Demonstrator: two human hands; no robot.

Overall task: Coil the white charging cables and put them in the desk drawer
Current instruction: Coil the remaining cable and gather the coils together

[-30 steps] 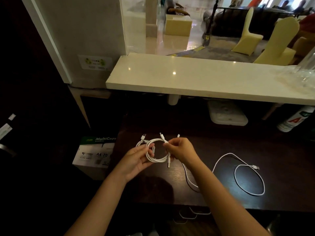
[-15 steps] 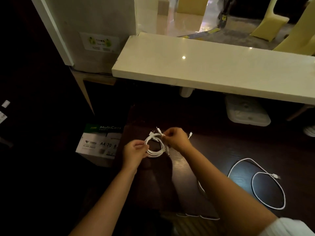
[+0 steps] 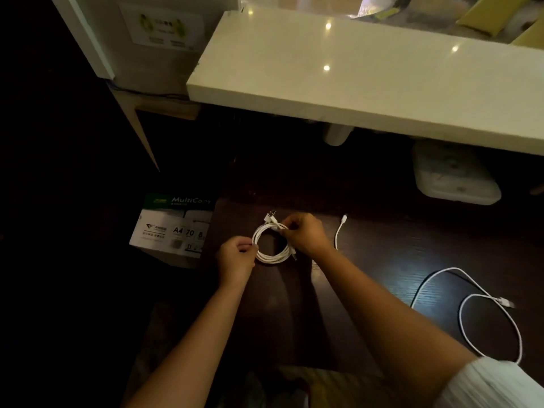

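Holding the Coil, One Cable Left Loose

Pinching the coiled cable (image 3: 272, 244) from both sides, I have it just above the dark surface (image 3: 382, 260). My left hand (image 3: 235, 257) grips the left edge of the loops between thumb and fingers, curled tight on the strands. My right hand (image 3: 304, 235) is closed on the upper right of the ring, where the plug ends (image 3: 271, 217) stick up past my knuckles. A short tail (image 3: 340, 231) with a connector shows just right of that hand; I cannot tell whether it belongs to this bundle.

This thing is light, thin and springy. I judge the loops will try to fan open if either pinch slackens, so the hold belongs across all strands at once, not on a single one. The plugs are the stiff parts and should not be bent sharply at the neck.

A second white cable (image 3: 482, 316) lies uncoiled in a loose loop on the surface, well to my right. A box of paper (image 3: 173, 228) sits beside the left edge. No drawer shows from here, so I cannot say where it is.
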